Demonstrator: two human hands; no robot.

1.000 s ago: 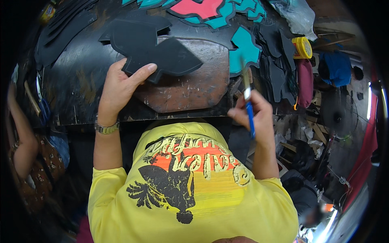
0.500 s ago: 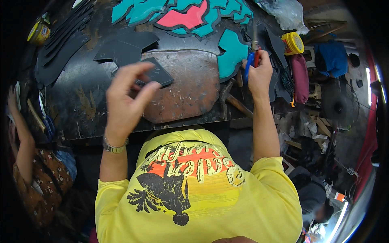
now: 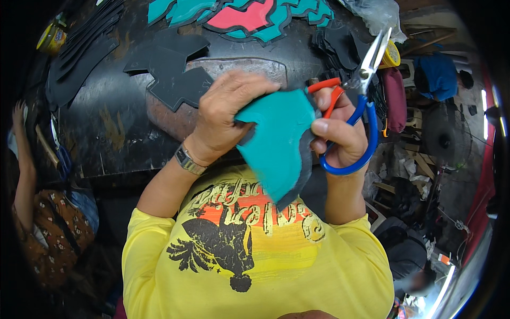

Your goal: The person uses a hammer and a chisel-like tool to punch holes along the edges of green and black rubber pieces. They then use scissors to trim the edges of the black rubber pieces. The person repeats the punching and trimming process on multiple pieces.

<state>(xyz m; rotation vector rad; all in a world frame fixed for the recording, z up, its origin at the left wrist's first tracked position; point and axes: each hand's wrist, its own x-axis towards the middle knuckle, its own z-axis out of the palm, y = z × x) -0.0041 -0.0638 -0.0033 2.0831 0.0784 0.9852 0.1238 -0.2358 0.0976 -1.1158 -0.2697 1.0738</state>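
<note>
My left hand point(image 3: 226, 111) is closed on a teal, curved cut-out piece point(image 3: 279, 141) with a black border, held in front of my chest above the table's near edge. It looks like foam or leather, and its kind is not certain. In my right hand point(image 3: 345, 135) are scissors point(image 3: 366, 74) with one red and one blue handle. Their blades point up and away, slightly apart. The right fingertips are close to the teal piece's right edge; whether they touch it I cannot tell.
Black cut-out pieces point(image 3: 178, 80) lie on the dark table, partly over a worn brown plate point(image 3: 170, 117). Teal pieces and a pink piece point(image 3: 239, 18) are spread at the far side. Another person's arm point(image 3: 24, 154) is at the left, near a second pair of scissors point(image 3: 64, 159).
My left hand has moved right from the black pieces and now holds the teal piece, lifted off the table. My right hand has come nearer, with the scissors turned up and right.
</note>
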